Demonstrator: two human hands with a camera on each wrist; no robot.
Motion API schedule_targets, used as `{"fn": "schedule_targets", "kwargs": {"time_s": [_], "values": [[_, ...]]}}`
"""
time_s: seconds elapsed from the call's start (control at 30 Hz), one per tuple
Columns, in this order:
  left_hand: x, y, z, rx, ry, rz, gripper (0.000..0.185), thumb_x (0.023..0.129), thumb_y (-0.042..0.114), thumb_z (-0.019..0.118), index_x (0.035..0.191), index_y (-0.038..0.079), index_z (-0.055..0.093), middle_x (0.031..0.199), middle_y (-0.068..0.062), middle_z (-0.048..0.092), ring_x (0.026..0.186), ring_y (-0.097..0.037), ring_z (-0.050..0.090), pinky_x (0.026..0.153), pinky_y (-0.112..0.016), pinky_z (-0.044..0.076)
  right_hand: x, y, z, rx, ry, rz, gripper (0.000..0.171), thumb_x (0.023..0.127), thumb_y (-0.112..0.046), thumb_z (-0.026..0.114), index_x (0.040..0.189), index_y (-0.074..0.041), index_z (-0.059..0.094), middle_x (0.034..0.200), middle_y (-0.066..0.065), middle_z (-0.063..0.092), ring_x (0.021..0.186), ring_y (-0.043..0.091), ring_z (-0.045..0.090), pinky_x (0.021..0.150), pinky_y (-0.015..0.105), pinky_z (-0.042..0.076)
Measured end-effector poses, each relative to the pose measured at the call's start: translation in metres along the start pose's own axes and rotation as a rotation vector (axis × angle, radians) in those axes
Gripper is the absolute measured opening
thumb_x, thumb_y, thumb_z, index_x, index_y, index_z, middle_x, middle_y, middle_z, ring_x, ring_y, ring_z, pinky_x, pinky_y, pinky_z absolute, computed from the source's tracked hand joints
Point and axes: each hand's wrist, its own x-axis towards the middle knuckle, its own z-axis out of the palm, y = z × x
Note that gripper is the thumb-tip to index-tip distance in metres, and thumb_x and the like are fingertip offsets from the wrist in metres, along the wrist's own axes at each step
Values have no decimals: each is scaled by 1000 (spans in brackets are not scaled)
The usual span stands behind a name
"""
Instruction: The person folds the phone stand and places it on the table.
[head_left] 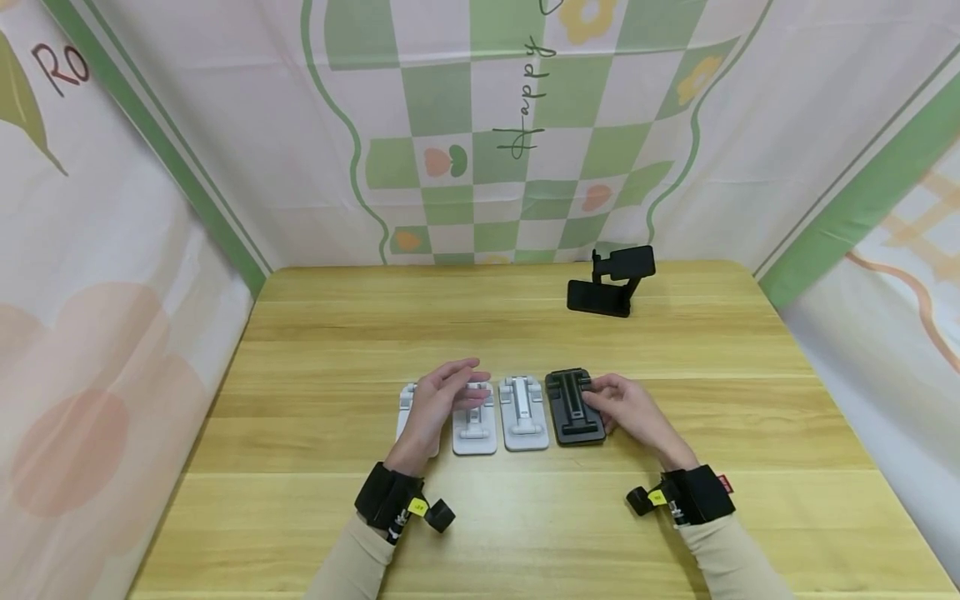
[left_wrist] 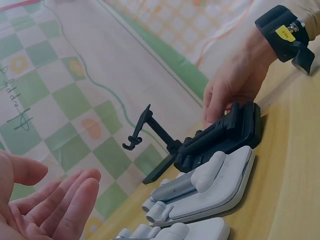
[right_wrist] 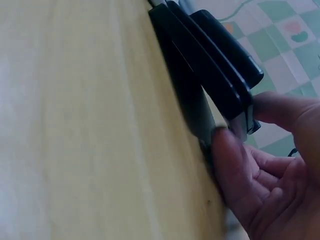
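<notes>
Three white folded phone stands and one black folded stand (head_left: pixel 572 408) lie side by side near the table's middle. My right hand (head_left: pixel 597 398) grips the black stand's right edge, thumb on its side and a finger on top; the right wrist view shows that hand (right_wrist: pixel 242 122) pinching the black stand (right_wrist: pixel 205 65). My left hand (head_left: pixel 465 379) hovers with straight fingers (left_wrist: pixel 65 205) over the leftmost white stand (head_left: pixel 406 400) and the second one (head_left: pixel 475 433), holding nothing. The third white stand (head_left: pixel 522 412) lies uncovered between my hands.
An unfolded black phone stand (head_left: pixel 611 287) stands upright at the back right of the wooden table (head_left: pixel 300 350). Patterned cloth walls (head_left: pixel 480 150) close in the back and both sides. Bare wood lies in front of the row and to its left.
</notes>
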Motion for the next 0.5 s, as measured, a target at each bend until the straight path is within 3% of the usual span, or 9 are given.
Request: {"fn": "schedule_targets", "kwargs": {"time_s": [0.13,0.5], "values": [[1,-2,0,9,-7,3,42,108,30,55,143,7,59,123,-16,73,99,-23,75,89,-33,61,-2,-4,2,-98,44,-5,46,100,-24,70,128,10,59,81,9,65,59,16,60,52,29,54],[2,-3,2,15,-7,-3,38,108,27,54,141,8,60,121,-16,74,99,-26,75,89,-34,61,-2,-2,3,-112,76,30,36,100,-21,69,121,7,62,87,11,67,69,18,63,56,30,57]]}}
